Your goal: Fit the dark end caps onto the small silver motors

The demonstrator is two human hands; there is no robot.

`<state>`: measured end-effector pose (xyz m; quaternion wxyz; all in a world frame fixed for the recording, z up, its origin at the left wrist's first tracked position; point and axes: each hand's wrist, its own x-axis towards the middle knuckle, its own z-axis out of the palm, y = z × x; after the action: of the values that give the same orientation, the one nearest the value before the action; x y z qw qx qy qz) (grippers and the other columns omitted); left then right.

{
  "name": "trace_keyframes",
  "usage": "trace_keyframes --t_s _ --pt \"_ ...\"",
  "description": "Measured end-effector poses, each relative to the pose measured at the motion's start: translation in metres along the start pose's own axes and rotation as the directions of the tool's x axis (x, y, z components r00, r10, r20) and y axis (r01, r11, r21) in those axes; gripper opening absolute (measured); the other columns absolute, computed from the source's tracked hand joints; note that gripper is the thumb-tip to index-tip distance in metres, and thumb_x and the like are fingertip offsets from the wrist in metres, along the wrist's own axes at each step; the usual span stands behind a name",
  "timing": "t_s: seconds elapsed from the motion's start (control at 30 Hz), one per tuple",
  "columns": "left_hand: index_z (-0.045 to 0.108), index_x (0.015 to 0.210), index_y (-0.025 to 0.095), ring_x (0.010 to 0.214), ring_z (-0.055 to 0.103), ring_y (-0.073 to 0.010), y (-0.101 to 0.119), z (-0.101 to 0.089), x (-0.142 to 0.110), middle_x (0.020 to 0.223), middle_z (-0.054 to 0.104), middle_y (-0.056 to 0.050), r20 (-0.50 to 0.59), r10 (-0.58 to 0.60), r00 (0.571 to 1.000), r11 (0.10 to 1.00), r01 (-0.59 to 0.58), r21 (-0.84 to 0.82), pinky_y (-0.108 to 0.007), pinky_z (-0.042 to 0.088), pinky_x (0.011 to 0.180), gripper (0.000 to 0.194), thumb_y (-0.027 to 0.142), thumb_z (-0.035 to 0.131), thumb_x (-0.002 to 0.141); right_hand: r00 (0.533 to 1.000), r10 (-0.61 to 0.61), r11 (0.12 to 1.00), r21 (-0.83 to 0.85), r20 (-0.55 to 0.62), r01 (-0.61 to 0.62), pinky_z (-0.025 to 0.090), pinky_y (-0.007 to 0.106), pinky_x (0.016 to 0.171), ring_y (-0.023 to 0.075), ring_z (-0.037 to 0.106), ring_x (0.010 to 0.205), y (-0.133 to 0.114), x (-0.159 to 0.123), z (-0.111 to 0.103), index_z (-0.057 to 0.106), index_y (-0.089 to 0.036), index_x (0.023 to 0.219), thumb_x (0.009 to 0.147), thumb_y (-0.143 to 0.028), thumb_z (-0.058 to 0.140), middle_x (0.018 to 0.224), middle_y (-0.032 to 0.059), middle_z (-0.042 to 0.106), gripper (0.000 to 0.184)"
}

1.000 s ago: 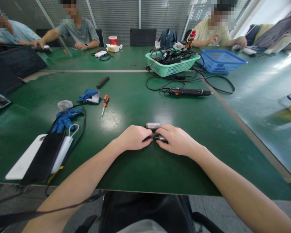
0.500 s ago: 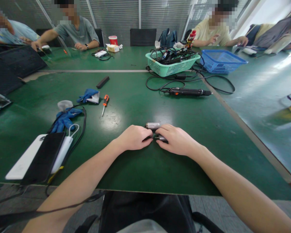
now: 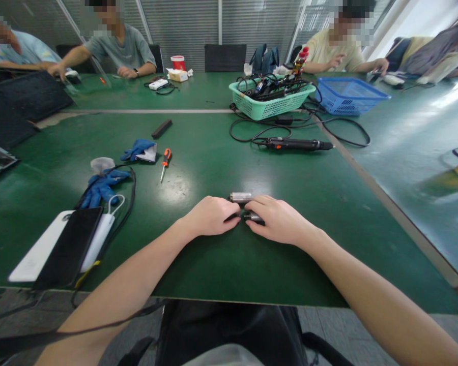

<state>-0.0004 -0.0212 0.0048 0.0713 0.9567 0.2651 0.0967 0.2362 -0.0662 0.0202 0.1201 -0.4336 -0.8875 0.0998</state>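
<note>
Two short metal cylinders lie at centre frame on a green work-table mat (image 3: 198, 264), between the person's hands. The upper metal cylinder (image 3: 240, 197) is brushed silver with a blunt end, lies roughly level across the view, and sits just beyond the knuckles. The lower metal cylinder (image 3: 254, 217) is silver with a darker end and is partly hidden beneath the fingers. The left hand (image 3: 209, 216) and right hand (image 3: 275, 220) face each other, palms down, nearly touching at the fingertips. Fingers (image 3: 234, 216) of both hands curl inward over the lower metal cylinder in a light grasp; how tightly they press cannot be told.

Left of the hands are a black phone (image 3: 68, 249) on a white power bank (image 3: 99, 241) and blue gloves (image 3: 103, 188). Above them lies an orange-handled screwdriver (image 3: 166, 163). At upper right, an electric screwdriver (image 3: 295, 145) lies below a green basket (image 3: 270, 104) of cables. Seated people (image 3: 118, 48) work along the far edge.
</note>
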Motion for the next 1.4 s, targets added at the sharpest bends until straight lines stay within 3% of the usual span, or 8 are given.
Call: trace_keyframes --t_s 0.9,1.4 --pt "0.068 0.097 0.02 0.082 0.07 -0.0202 -0.0019 0.0027 -0.0004 0.088 0.073 -0.005 -0.015 0.022 1.0 1.0 -0.022 0.003 -0.029 0.049 0.067 0.021 0.034 0.053 0.099 0.999 -0.026 0.999 0.025 -0.03 0.026 0.053 0.038 0.081 0.0263 0.063 0.101 -0.0027 -0.001 0.0027 0.06 -0.019 0.108 0.093 -0.026 0.06 0.108 0.0103 0.067 0.016" --pt "0.068 0.1 0.02 0.083 0.07 -0.0196 -0.0049 0.0044 0.0003 0.091 0.074 -0.004 0.007 0.036 0.999 0.999 -0.036 0.006 -0.027 0.047 0.068 0.021 0.036 0.054 0.101 0.996 -0.091 0.995 0.04 -0.02 0.091 0.055 0.042 0.088 0.0275 0.062 0.109 -0.0024 0.0002 0.0043 0.061 -0.019 0.11 0.097 -0.023 0.058 0.111 0.0107 0.067 0.014"
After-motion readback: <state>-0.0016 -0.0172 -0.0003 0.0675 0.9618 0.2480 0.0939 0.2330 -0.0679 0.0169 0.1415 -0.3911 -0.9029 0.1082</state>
